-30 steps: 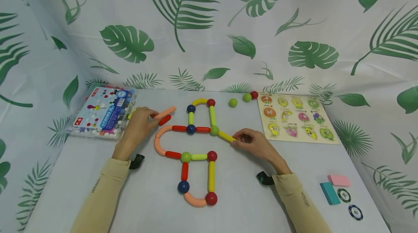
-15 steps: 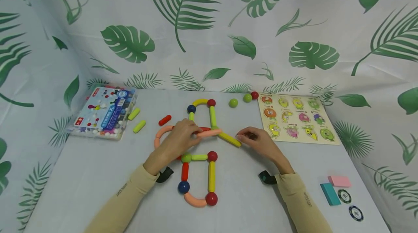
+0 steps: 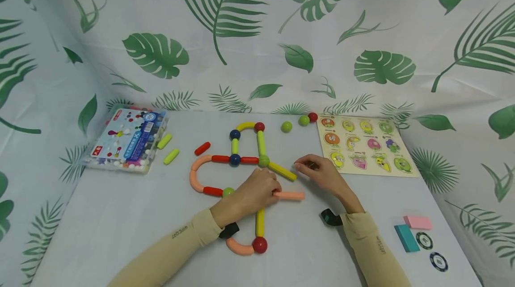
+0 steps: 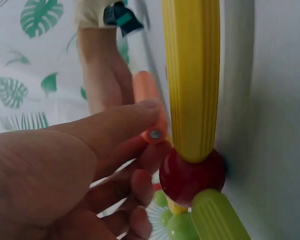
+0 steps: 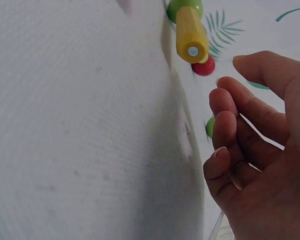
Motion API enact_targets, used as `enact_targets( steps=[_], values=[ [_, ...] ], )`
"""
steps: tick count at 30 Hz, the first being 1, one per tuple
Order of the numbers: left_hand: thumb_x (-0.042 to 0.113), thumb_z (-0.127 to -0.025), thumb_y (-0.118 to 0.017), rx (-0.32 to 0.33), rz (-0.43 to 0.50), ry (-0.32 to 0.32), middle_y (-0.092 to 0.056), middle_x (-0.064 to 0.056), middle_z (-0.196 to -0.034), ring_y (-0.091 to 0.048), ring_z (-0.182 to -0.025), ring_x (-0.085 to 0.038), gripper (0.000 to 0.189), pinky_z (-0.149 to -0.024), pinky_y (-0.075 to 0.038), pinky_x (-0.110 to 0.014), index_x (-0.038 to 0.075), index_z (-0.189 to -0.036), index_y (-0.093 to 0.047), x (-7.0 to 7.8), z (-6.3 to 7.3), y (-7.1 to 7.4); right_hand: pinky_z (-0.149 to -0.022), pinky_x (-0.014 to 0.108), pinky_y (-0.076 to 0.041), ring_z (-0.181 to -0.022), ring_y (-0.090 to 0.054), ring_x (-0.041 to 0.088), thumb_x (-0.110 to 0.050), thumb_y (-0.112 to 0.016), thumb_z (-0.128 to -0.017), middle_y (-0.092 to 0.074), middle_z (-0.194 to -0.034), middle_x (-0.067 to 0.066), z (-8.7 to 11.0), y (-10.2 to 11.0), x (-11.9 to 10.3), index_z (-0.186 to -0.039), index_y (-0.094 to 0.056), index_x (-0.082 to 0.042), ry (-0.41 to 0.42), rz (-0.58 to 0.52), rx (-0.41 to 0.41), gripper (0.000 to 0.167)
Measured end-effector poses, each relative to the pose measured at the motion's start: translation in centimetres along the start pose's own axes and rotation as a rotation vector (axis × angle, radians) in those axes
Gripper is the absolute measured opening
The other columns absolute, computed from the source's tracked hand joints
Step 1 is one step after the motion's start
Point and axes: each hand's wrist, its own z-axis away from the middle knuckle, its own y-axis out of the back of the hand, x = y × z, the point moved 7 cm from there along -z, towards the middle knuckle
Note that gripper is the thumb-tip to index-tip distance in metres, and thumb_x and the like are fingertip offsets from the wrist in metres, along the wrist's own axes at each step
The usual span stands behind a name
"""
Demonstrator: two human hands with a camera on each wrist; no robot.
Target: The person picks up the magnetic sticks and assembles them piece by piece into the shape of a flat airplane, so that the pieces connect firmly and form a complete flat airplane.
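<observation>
My left hand (image 3: 257, 191) pinches a peach magnetic stick (image 3: 290, 196) between thumb and fingers, over the lower loop of a figure built of magnetic sticks and balls. In the left wrist view the stick's metal end shows near a red ball (image 4: 192, 177), which joins a yellow stick (image 4: 192, 75) to a light green one. The hand hides that ball in the head view. Loosely bent, the fingers of my right hand (image 3: 322, 173) hold nothing. They are just right of the free end of another yellow stick (image 3: 283, 171), joined to a green ball (image 3: 263, 161).
Left of the figure lie a red stick (image 3: 202, 148) and two light green sticks (image 3: 171, 156). A clear box (image 3: 124, 137) of parts stands back left. Loose balls (image 3: 286, 127) and a fruit sticker board (image 3: 366, 144) lie at the back; blocks (image 3: 407, 238) and chips lie right.
My left hand has carried the peach stick from beside the box rightward across the figure. My right hand has let go of the yellow stick and stays close by.
</observation>
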Motion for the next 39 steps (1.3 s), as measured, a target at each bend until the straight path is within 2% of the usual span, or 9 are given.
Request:
enact_targets(
  steps=[7,10,13,16,19,24,28,34,39],
  values=[
    [0.028,-0.091,-0.078,-0.102,-0.057,0.053,-0.067,0.006,-0.087,-0.046,-0.087,-0.012,0.014,-0.077,-0.033,-0.025,0.016,-0.097,-0.08,0.2,0.1,-1.1,-0.068,0.025,-0.049,-0.088,-0.06,0.021,-0.045,-0.067,-0.097,-0.071,-0.104,-0.003,0.0,0.0,-0.1,-0.111,-0.072,-0.022,0.009,0.013,-0.001,0.027],
    [0.03,-0.09,-0.078,-0.111,-0.064,0.054,-0.066,0.007,-0.087,-0.045,-0.087,-0.012,0.015,-0.078,-0.033,-0.026,0.016,-0.097,-0.08,0.2,0.2,-1.2,-0.067,0.025,-0.048,-0.087,-0.059,0.021,-0.042,-0.068,-0.097,-0.071,-0.103,-0.002,0.1,-0.1,-0.3,-0.11,-0.072,-0.022,0.015,0.0,-0.004,0.025],
    [0.03,-0.09,-0.079,-0.108,-0.022,0.061,-0.069,0.006,-0.093,-0.046,-0.089,-0.012,0.019,-0.08,-0.035,-0.026,0.016,-0.103,-0.08,-0.1,0.5,-0.7,-0.065,0.024,-0.047,-0.086,-0.058,0.021,-0.041,-0.069,-0.096,-0.071,-0.102,-0.002,0.1,-0.2,-0.4,-0.11,-0.072,-0.022,0.018,-0.01,-0.007,0.024],
    [0.029,-0.09,-0.078,-0.082,0.045,0.074,-0.071,0.003,-0.102,-0.049,-0.095,-0.014,0.025,-0.089,-0.039,-0.03,0.015,-0.111,-0.079,-1.0,1.2,0.5,-0.064,0.024,-0.046,-0.085,-0.057,0.022,-0.041,-0.07,-0.095,-0.071,-0.1,-0.002,0.2,-0.1,-0.6,-0.109,-0.073,-0.022,0.021,-0.01,-0.004,0.024],
    [0.028,-0.091,-0.078,-0.033,0.116,0.103,-0.073,-0.001,-0.109,-0.053,-0.104,-0.017,0.029,-0.097,-0.043,-0.037,0.012,-0.115,-0.077,-2.7,2.2,2.1,-0.064,0.024,-0.046,-0.084,-0.057,0.022,-0.042,-0.071,-0.094,-0.07,-0.099,-0.002,0.3,-0.1,-0.8,-0.109,-0.073,-0.022,0.019,-0.004,-0.003,0.024],
    [0.026,-0.089,-0.08,0.011,0.217,0.179,-0.073,-0.003,-0.11,-0.055,-0.105,-0.02,0.03,-0.094,-0.045,-0.04,0.011,-0.114,-0.078,-6.1,4.5,3.6,-0.064,0.024,-0.046,-0.084,-0.056,0.02,-0.041,-0.073,-0.093,-0.068,-0.095,-0.003,0.6,0.1,-1.1,-0.108,-0.073,-0.024,0.026,0.005,0.012,0.022],
    [0.029,-0.086,-0.082,-0.005,0.273,0.204,-0.073,-0.001,-0.108,-0.056,-0.104,-0.02,0.033,-0.092,-0.045,-0.037,0.011,-0.114,-0.078,-7.8,5.9,3.4,-0.065,0.024,-0.046,-0.083,-0.056,0.018,-0.04,-0.075,-0.092,-0.066,-0.09,-0.003,1.1,0.0,-1.2,-0.107,-0.072,-0.027,0.035,-0.014,0.01,0.02],
    [0.028,-0.085,-0.083,-0.034,0.309,0.127,-0.074,0.004,-0.101,-0.058,-0.098,-0.017,0.03,-0.088,-0.047,-0.033,0.013,-0.111,-0.079,-8.3,6.5,2.3,-0.068,0.024,-0.047,-0.084,-0.056,0.016,-0.04,-0.077,-0.09,-0.064,-0.089,-0.005,2.3,-0.8,-1.3,-0.107,-0.072,-0.03,0.055,-0.034,-0.024,0.02],
    [0.029,-0.087,-0.082,-0.042,0.308,0.139,-0.073,0.009,-0.098,-0.055,-0.093,-0.012,0.024,-0.081,-0.047,-0.027,0.017,-0.108,-0.08,-8.7,6.9,1.5,-0.071,0.024,-0.046,-0.084,-0.056,0.015,-0.038,-0.079,-0.089,-0.063,-0.088,-0.004,3.3,-1.6,-1.4,-0.106,-0.072,-0.029,0.061,-0.048,-0.067,0.021]
  ],
)
